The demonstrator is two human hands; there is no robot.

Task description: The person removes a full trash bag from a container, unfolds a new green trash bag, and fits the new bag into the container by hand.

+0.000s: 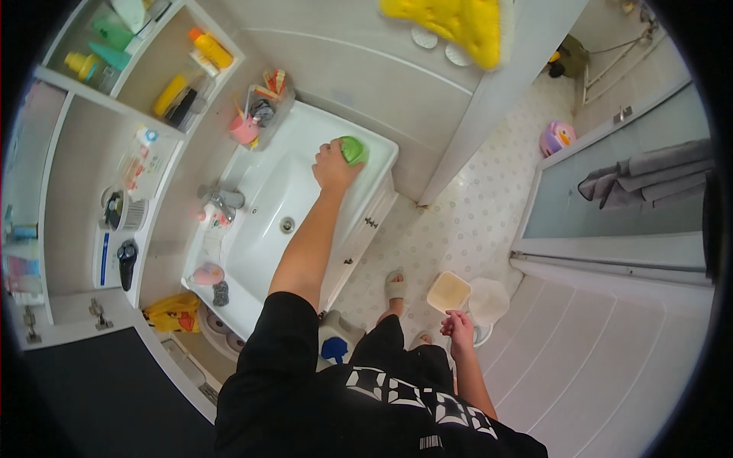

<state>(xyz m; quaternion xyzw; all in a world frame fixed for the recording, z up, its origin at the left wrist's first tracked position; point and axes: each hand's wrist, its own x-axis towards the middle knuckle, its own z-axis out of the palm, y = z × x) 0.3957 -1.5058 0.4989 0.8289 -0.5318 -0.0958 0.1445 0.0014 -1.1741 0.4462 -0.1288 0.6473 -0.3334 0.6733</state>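
My left hand [334,166] reaches across the white sink [263,202] and grips a round, bright green object [351,150]. This object, whose exact kind I cannot make out, is at the basin's far right corner. My fingers wrap round its left side and hide part of it. My right hand [458,331] hangs low at my right side, holding nothing, its fingers loosely bent and apart. Just beyond it on the floor is a cream-coloured square basin [449,292], with a white round lid or tub [489,301] beside it.
A grey tap [221,200] stands at the sink's back edge, near a clear caddy with a pink cup [244,130]. Open shelves on the left hold bottles and a black shaver [127,263]. A yellow cushioned item [458,27] hangs above; grey towels [649,174] hang at the right.
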